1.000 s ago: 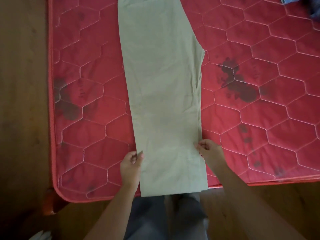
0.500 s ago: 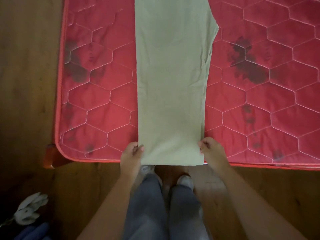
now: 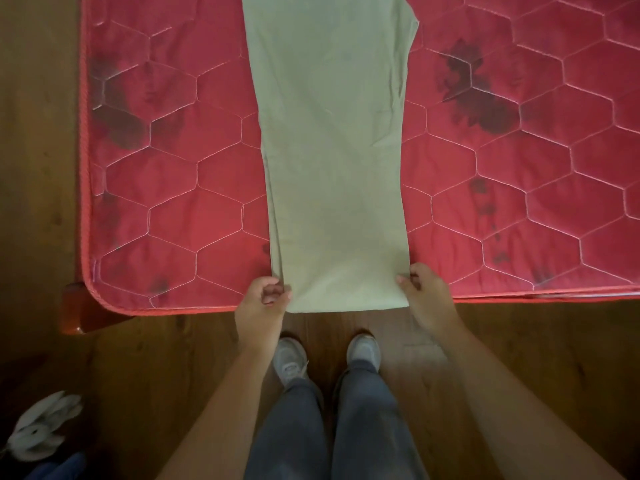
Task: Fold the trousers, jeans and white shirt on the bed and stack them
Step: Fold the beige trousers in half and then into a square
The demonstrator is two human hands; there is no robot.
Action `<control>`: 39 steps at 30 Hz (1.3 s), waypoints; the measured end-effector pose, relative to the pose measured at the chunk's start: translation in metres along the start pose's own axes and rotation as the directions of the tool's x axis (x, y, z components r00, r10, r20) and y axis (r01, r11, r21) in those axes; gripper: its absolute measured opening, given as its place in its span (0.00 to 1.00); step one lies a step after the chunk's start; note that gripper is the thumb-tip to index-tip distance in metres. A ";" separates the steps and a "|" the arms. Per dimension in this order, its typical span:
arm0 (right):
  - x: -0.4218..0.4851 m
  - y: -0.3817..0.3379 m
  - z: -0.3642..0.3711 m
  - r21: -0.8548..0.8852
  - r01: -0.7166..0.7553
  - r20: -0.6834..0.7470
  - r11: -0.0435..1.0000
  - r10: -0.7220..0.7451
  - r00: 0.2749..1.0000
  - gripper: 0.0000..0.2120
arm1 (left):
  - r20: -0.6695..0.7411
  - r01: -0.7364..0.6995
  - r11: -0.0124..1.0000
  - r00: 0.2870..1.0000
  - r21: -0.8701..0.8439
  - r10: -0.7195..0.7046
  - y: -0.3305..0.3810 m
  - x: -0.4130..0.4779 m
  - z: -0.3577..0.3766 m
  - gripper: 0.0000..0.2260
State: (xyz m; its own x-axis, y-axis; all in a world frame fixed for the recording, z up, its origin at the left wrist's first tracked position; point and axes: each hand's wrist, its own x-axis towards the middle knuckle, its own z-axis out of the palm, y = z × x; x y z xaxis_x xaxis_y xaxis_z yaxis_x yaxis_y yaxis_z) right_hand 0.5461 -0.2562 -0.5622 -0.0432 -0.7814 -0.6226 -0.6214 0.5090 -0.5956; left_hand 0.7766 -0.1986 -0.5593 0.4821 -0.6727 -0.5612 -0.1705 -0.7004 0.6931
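Trousers of pale green cotton (image 3: 332,168), doubled leg over leg, are stretched away from both grips along the red quilted mattress of the bed (image 3: 173,188). Each hem corner is pinched, one by the left grip (image 3: 263,299) and one by the right grip (image 3: 426,289), with fingers curled onto the cloth. The hem is held just past the bed's near edge, probably so the fabric is drawn taut and flat before it is folded forward. Neither jeans nor shirt is seen.
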 end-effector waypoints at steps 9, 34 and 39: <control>-0.009 0.000 0.009 0.118 -0.057 -0.043 0.991 0.063 0.997 0.04 | -0.043 0.116 0.992 0.992 -0.048 -0.118 0.000 0.000 0.003 0.05; -0.036 0.014 0.029 0.199 -0.129 -0.191 0.971 0.168 0.967 0.12 | -0.117 0.166 0.979 0.977 -0.116 -0.179 -0.018 -0.018 0.008 0.05; -0.037 0.016 0.030 0.168 -0.084 -0.113 0.982 0.104 0.988 0.07 | -0.098 0.140 0.983 0.984 -0.120 -0.152 -0.022 -0.026 0.005 0.05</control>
State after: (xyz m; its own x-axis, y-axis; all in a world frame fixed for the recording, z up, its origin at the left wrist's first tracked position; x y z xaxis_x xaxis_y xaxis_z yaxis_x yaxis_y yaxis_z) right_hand 0.5614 -0.2085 -0.5641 -0.1960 -0.7599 -0.6198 -0.4755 0.6264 -0.6177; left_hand 0.7635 -0.1668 -0.5625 0.5841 -0.5321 -0.6129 0.0032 -0.7536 0.6573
